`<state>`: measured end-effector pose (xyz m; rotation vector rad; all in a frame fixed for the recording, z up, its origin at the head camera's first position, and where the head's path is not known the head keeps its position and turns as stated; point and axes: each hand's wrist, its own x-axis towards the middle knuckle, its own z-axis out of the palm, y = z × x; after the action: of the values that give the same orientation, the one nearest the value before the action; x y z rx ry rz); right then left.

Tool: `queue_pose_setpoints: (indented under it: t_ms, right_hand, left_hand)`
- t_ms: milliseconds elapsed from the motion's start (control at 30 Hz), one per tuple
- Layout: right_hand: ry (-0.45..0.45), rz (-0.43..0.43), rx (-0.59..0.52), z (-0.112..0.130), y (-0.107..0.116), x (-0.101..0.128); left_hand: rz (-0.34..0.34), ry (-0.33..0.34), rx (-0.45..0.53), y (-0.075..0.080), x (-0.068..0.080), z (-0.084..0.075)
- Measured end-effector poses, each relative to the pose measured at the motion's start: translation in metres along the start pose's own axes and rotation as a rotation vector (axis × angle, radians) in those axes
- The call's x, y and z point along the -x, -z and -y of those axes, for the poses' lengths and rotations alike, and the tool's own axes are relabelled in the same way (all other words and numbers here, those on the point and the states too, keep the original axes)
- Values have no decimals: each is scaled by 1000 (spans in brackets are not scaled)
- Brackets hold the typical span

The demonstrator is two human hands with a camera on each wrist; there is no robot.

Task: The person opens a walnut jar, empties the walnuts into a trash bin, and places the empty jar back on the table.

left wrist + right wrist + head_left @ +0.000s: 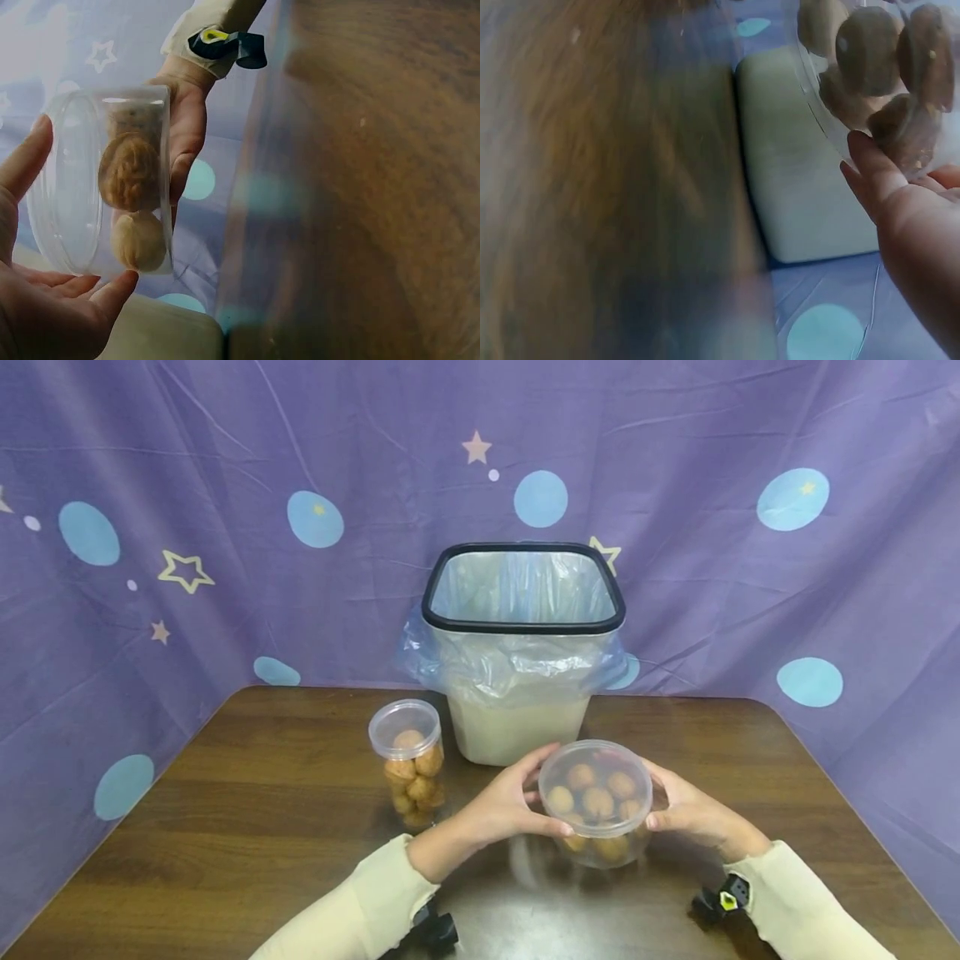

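Observation:
A round clear plastic tub (596,839) with a lid holds several walnuts (597,802). My left hand (506,802) grips its left side, thumb at the front near the rim. From the right, my right hand (693,810) holds the opposite side. In the left wrist view the tub (166,180) is raised off the tabletop, and walnuts (129,172) show through its wall. The right wrist view shows my right hand (922,232) with fingertips against the tub's underside and side. To the left of my left hand stands a taller clear jar (405,727), also with walnuts.
Behind the tub stands a pale bin (517,727) with a black rim and a translucent bag liner (487,660) folded over its edge. The brown wooden table (225,827) meets a purple patterned curtain (375,460) at the back and sides.

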<state>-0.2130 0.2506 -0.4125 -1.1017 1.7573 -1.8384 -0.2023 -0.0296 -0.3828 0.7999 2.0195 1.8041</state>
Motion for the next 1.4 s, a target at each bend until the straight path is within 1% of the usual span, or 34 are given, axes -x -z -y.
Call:
queue_pose_setpoints:
  t_ms: [133, 233, 267, 333, 467, 567, 767, 900, 967, 1033, 1133, 1167, 1267, 1400]
  right_hand:
    - [17, -14, 20, 9, -7, -3]
    - [32, -6, 36, 17, -11, -5]
    - [29, 4, 12, 19, -12, -6]
    - [44, 20, 4, 22, -13, -9]
    - [59, 57, -26, 26, -15, -14]
    - [70, 72, 10, 29, -15, -16]
    - [104, 79, 113, 34, -17, -18]
    - [161, 95, 118, 36, -22, -20]
    - [193, 87, 111, 37, -26, -21]
    - [216, 49, 130, 39, -30, -21]
    - [241, -17, 188, 42, -37, -22]
    - [247, -41, 219, 43, -39, -22]
    - [250, -93, 264, 46, -45, -23]
    - [259, -135, 302, 50, -50, -28]
  left_hand:
    - [51, -15, 24, 4, 1, -4]
    - [88, -48, 12, 6, 3, -6]
    - [94, -58, 5, 7, 3, -8]
    - [108, -77, 12, 8, 4, -10]
    - [134, -91, 55, 9, 6, -14]
    - [143, -96, 68, 10, 7, -18]
    - [128, -102, 19, 9, 9, -25]
    - [94, -124, -39, 8, 12, -29]
    - [70, -153, -71, 8, 13, -31]
    - [51, -179, -94, 9, 15, -32]
    - [31, -201, -115, 10, 15, -36]
    - [25, -201, -116, 10, 16, -37]
    - [3, -199, -117, 11, 16, -40]
    - [-9, -205, -111, 14, 17, -44]
